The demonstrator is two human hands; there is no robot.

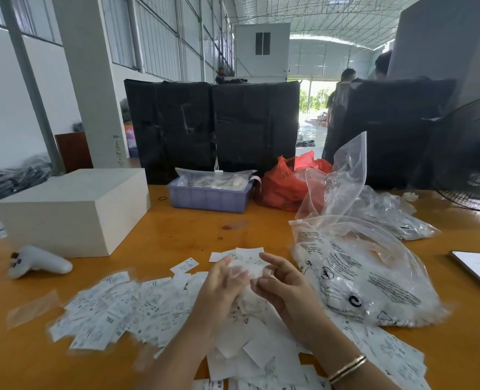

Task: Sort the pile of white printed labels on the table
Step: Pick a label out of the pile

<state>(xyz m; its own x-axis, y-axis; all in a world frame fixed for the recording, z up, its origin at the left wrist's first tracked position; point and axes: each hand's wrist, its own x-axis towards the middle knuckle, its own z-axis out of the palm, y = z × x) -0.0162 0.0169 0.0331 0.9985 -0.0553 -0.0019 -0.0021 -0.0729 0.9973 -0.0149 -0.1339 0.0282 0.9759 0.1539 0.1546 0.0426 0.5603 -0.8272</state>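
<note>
Left hand (224,280) and right hand (278,280) raised together over the label pile (137,308), fingers curled round a small blurred white wad (250,273) held between them. Pile spread across the orange table (182,232), reaching under both forearms. Just right of pile: printed clear plastic bag (368,280). Left of pile: white controller (37,262), white box (72,209). Beyond pile: blue bin (209,197), red bag (285,181). Far right of pile: phone (479,270).

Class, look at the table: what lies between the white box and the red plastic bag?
In the head view, a lavender plastic bin holding clear packets sits between the white box and the red plastic bag, with a small black ring on the table beside it.
</note>
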